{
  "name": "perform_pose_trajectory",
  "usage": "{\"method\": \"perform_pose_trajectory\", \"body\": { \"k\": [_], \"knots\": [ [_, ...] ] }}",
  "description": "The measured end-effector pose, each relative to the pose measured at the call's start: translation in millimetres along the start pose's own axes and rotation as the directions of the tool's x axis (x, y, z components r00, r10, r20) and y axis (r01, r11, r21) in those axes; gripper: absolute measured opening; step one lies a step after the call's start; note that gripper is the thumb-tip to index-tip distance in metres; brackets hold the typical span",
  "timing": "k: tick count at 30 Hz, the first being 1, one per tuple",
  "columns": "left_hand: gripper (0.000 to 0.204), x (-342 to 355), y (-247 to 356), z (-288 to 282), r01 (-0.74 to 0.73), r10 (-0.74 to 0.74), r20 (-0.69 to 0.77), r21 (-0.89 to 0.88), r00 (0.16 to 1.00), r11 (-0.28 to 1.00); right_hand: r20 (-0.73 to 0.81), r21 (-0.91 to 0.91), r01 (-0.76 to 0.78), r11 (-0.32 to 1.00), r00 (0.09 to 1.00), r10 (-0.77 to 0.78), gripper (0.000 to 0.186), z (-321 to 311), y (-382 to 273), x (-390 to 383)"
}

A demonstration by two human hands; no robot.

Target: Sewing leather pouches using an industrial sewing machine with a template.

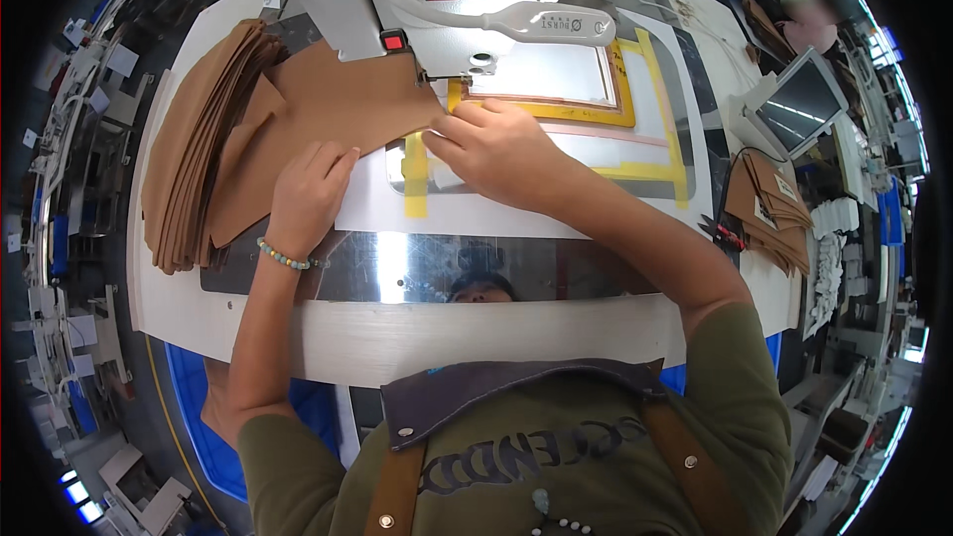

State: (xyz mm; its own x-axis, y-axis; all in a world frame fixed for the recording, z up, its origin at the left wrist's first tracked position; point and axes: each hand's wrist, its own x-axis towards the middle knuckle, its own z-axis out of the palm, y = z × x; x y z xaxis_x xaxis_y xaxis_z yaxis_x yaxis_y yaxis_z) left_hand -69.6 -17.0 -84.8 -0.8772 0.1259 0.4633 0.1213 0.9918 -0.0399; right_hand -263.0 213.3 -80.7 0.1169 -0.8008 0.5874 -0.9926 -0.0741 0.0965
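A flat brown fabric panel lies under the white sewing machine head, its right end close to the needle area. My left hand, with a beaded bracelet at the wrist, has its fingers bent together on the panel's near edge. My right hand pinches at the panel's right corner, just below the machine's foot; its fingertips partly hide that corner. Beside the right hand is a yellow-edged rectangular frame on a clear template. Yellow tape runs down between the hands over white sheeting.
A thick stack of folded brown fabric stands at the left. On the right are red-handled snips, more brown pieces and a tilted screen. A shiny metal plate borders the pale table edge. Blue bins sit below.
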Motion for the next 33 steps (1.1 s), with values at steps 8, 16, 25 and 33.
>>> {"method": "perform_pose_trajectory", "body": {
  "k": [8,16,25,33],
  "knots": [
    [0.013,-71.6,-23.4,-27.0,0.188,-0.189,-0.012,0.137,0.982,0.972,0.066,-0.187,0.046,0.981,0.997,-0.034,0.007,40.0,4.3,15.0],
    [0.013,-137.6,-50.1,-48.1,0.446,-0.462,0.003,0.251,0.887,0.859,-0.108,-0.248,0.086,0.965,0.987,-0.116,0.007,25.7,-6.3,9.3],
    [0.020,-134.2,-54.3,-39.6,0.508,-0.530,0.026,0.251,0.847,0.824,0.016,-0.263,0.016,0.965,1.000,-0.012,0.009,24.1,-3.5,-12.8],
    [0.024,-142.4,-46.3,-47.9,0.604,-0.630,0.098,0.201,0.771,0.771,0.004,-0.248,0.005,0.969,1.000,-0.004,0.009,6.0,8.2,-19.1]
  ]
}}
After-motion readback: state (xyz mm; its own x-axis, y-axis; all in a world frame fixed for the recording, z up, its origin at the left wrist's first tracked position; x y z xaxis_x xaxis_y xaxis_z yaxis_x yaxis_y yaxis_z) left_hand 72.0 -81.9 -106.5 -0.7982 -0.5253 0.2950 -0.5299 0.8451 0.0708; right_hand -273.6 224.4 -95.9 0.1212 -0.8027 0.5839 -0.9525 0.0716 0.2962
